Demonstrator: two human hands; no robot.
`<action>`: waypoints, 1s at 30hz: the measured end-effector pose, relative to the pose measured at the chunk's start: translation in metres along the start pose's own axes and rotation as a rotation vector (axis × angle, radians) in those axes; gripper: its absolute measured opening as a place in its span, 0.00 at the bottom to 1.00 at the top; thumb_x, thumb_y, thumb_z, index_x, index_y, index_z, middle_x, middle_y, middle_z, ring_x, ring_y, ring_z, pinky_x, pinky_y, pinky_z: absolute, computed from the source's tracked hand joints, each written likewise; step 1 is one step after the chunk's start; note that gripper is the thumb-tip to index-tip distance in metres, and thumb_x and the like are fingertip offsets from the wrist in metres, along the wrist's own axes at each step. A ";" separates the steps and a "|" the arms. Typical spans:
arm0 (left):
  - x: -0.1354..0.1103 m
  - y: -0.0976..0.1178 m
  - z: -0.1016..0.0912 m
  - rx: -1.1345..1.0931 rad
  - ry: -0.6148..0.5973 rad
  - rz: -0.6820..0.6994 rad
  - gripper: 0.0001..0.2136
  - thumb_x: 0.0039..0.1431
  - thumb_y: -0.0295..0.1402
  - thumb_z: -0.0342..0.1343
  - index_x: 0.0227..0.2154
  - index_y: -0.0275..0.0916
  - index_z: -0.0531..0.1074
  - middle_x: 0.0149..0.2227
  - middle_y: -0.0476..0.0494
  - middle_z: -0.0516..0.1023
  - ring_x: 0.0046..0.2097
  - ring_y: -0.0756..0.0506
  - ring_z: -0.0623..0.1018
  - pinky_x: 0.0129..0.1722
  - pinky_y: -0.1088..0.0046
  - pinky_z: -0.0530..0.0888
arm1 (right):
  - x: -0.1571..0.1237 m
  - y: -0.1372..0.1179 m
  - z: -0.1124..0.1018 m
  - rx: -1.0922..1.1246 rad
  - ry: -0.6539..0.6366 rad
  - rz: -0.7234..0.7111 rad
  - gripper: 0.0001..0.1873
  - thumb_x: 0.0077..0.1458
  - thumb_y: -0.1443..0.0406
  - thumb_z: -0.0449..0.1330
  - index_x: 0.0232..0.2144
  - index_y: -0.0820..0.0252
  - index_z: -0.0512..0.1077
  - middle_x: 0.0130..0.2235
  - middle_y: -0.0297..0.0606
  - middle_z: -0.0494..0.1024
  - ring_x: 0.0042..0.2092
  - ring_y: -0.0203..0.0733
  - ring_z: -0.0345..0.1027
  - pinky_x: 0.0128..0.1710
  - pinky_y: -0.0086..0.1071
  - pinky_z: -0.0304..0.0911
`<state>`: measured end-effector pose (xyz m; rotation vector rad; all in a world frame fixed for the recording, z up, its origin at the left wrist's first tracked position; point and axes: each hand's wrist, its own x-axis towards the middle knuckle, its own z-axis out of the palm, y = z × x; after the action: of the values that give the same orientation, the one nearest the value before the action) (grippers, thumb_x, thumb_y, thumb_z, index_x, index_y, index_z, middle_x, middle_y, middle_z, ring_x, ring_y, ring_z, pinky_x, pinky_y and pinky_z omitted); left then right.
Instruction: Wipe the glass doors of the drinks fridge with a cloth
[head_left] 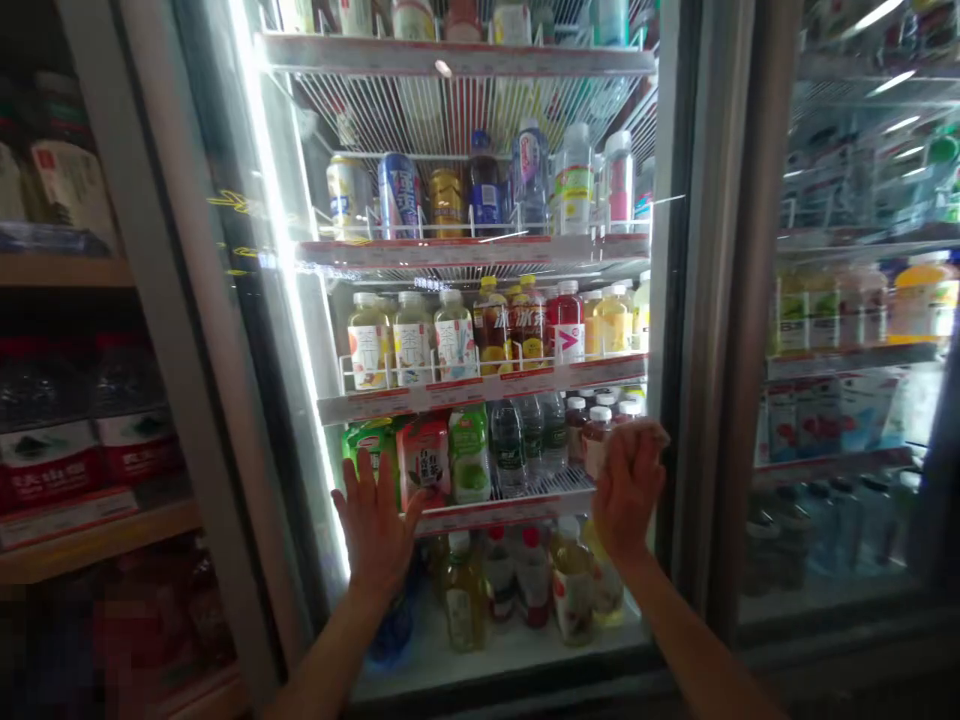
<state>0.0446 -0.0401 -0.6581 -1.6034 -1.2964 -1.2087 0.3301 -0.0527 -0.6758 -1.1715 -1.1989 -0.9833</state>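
Observation:
I face a lit drinks cooler [465, 250] with wire shelves of bottles and cans. My left hand [377, 525] is raised flat, fingers spread, in front of the green and pink drink cartons [424, 460] on the third shelf. My right hand [628, 487] is curled into a loose fist near the cooler's right frame [667, 300], beside red-capped bottles [596, 435]. Whether that fist holds anything is hidden. I cannot tell if a glass door lies between my hands and the shelves.
Juice bottles [412, 340] fill the second shelf, cans [397, 195] the one above. More bottles [525, 580] stand on the cooler floor. A closed glass-door cooler [847, 330] stands at the right. Wooden shelves [75, 270] with packaged goods are at the left.

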 end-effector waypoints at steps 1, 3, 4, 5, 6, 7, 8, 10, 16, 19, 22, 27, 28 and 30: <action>-0.002 0.002 0.001 0.003 0.003 0.001 0.35 0.60 0.43 0.47 0.64 0.42 0.34 0.66 0.31 0.44 0.66 0.33 0.43 0.59 0.42 0.53 | -0.003 -0.002 -0.001 0.026 -0.032 -0.054 0.33 0.58 0.70 0.46 0.64 0.53 0.44 0.67 0.41 0.40 0.66 0.52 0.38 0.59 0.50 0.47; -0.007 0.006 0.000 0.008 -0.002 0.017 0.35 0.61 0.42 0.48 0.64 0.43 0.34 0.66 0.31 0.44 0.66 0.33 0.43 0.58 0.43 0.54 | -0.013 -0.007 -0.004 0.090 -0.151 -0.230 0.33 0.57 0.71 0.46 0.63 0.47 0.46 0.66 0.34 0.48 0.65 0.44 0.45 0.61 0.44 0.47; -0.011 0.007 0.000 0.008 -0.009 0.029 0.35 0.61 0.42 0.47 0.64 0.43 0.34 0.66 0.32 0.44 0.66 0.34 0.43 0.59 0.44 0.54 | -0.018 -0.006 -0.005 0.099 -0.198 -0.286 0.33 0.57 0.71 0.46 0.63 0.44 0.47 0.65 0.31 0.52 0.64 0.42 0.48 0.62 0.44 0.45; -0.015 0.007 0.000 0.008 -0.019 0.039 0.34 0.61 0.41 0.47 0.64 0.44 0.35 0.66 0.33 0.44 0.66 0.34 0.44 0.59 0.44 0.54 | -0.023 -0.001 -0.007 0.085 -0.214 -0.287 0.33 0.58 0.71 0.46 0.63 0.44 0.47 0.64 0.32 0.54 0.64 0.42 0.49 0.62 0.45 0.42; -0.019 0.008 -0.001 0.007 -0.028 0.046 0.34 0.61 0.41 0.47 0.64 0.44 0.35 0.66 0.34 0.44 0.66 0.34 0.44 0.59 0.45 0.54 | -0.028 0.006 -0.009 0.050 -0.199 -0.233 0.33 0.58 0.71 0.46 0.63 0.46 0.47 0.65 0.35 0.52 0.64 0.45 0.48 0.62 0.48 0.42; -0.024 0.008 0.000 0.005 -0.037 0.050 0.34 0.61 0.41 0.47 0.64 0.44 0.35 0.66 0.34 0.43 0.66 0.34 0.45 0.59 0.45 0.54 | -0.032 0.013 -0.010 0.001 -0.159 -0.137 0.33 0.58 0.71 0.46 0.63 0.49 0.46 0.66 0.39 0.49 0.65 0.49 0.46 0.61 0.52 0.42; -0.029 0.009 0.000 0.003 -0.044 0.051 0.34 0.61 0.41 0.47 0.64 0.44 0.36 0.66 0.35 0.43 0.66 0.34 0.45 0.59 0.45 0.54 | -0.035 0.019 -0.012 -0.048 -0.110 -0.030 0.33 0.58 0.70 0.46 0.64 0.52 0.44 0.67 0.43 0.44 0.65 0.53 0.43 0.59 0.54 0.45; -0.040 0.012 0.003 -0.005 -0.055 0.047 0.34 0.60 0.41 0.48 0.64 0.44 0.36 0.67 0.35 0.42 0.66 0.34 0.44 0.59 0.44 0.54 | -0.042 0.023 -0.014 -0.081 -0.090 0.064 0.34 0.58 0.69 0.47 0.64 0.56 0.42 0.67 0.46 0.38 0.66 0.57 0.38 0.57 0.55 0.48; -0.059 0.018 0.009 -0.025 -0.058 0.071 0.33 0.61 0.43 0.46 0.64 0.43 0.38 0.67 0.37 0.42 0.66 0.34 0.44 0.60 0.45 0.53 | -0.058 0.012 -0.018 0.039 -0.343 -0.289 0.33 0.57 0.71 0.46 0.64 0.48 0.45 0.65 0.36 0.52 0.66 0.47 0.42 0.62 0.50 0.38; -0.062 0.019 0.009 -0.016 -0.060 0.076 0.32 0.61 0.43 0.45 0.64 0.42 0.39 0.66 0.36 0.43 0.66 0.35 0.44 0.60 0.46 0.53 | -0.067 0.019 -0.021 -0.095 -0.222 -0.050 0.35 0.58 0.71 0.47 0.64 0.53 0.41 0.67 0.44 0.44 0.66 0.52 0.40 0.60 0.54 0.43; -0.065 0.018 0.008 0.001 -0.067 0.069 0.32 0.61 0.42 0.45 0.64 0.41 0.39 0.66 0.35 0.44 0.66 0.34 0.44 0.60 0.45 0.54 | -0.083 0.005 -0.021 -0.029 -0.330 -0.140 0.35 0.56 0.71 0.47 0.64 0.57 0.43 0.66 0.45 0.44 0.66 0.53 0.37 0.59 0.52 0.46; -0.075 0.005 0.005 0.043 -0.091 0.129 0.30 0.62 0.40 0.45 0.64 0.41 0.42 0.65 0.35 0.49 0.66 0.38 0.46 0.61 0.48 0.52 | -0.093 0.002 -0.022 0.061 -0.410 -0.345 0.35 0.54 0.72 0.47 0.63 0.51 0.48 0.64 0.37 0.55 0.66 0.47 0.43 0.63 0.51 0.36; -0.079 0.002 0.005 0.053 -0.093 0.145 0.30 0.62 0.40 0.45 0.64 0.41 0.43 0.65 0.35 0.50 0.66 0.38 0.46 0.61 0.49 0.52 | -0.092 0.006 -0.023 0.011 -0.352 -0.256 0.35 0.55 0.71 0.47 0.64 0.52 0.46 0.65 0.39 0.52 0.66 0.49 0.42 0.62 0.52 0.38; -0.085 -0.003 0.003 0.069 -0.102 0.153 0.29 0.61 0.39 0.46 0.63 0.40 0.44 0.64 0.34 0.51 0.66 0.39 0.47 0.61 0.49 0.52 | -0.091 0.007 -0.022 -0.067 -0.270 -0.093 0.35 0.56 0.70 0.47 0.64 0.56 0.43 0.66 0.45 0.44 0.66 0.53 0.39 0.60 0.55 0.43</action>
<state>0.0386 -0.0609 -0.7403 -1.6999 -1.2399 -0.9901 0.3280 -0.0764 -0.7667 -1.3425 -1.4543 -0.9615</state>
